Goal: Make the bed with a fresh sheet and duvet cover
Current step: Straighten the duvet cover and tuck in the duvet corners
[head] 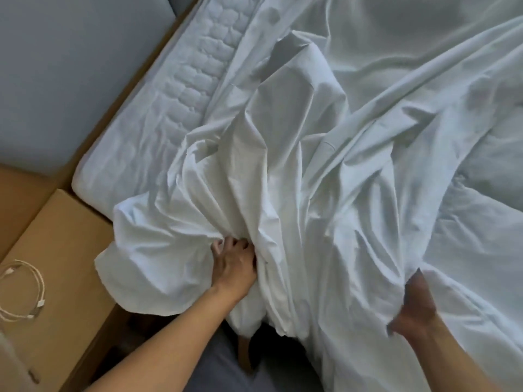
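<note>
A crumpled white sheet [311, 171] lies bunched across the mattress [158, 114], whose quilted top shows bare at the left edge and near corner. My left hand [236, 267] grips a gathered fold of the sheet near the bed's front edge, fingers curled into the cloth. My right hand [416, 309] holds the same sheet at the lower right; its fingers are tucked under the fabric and hidden. A thicker white duvet [492, 165] shows at the far right under the sheet.
A wooden bedside table [65, 250] stands at the lower left with a coiled white cable [25, 290] on it. The wooden bed frame [135, 77] runs along the mattress's left side, against a blue-grey wall [56, 66].
</note>
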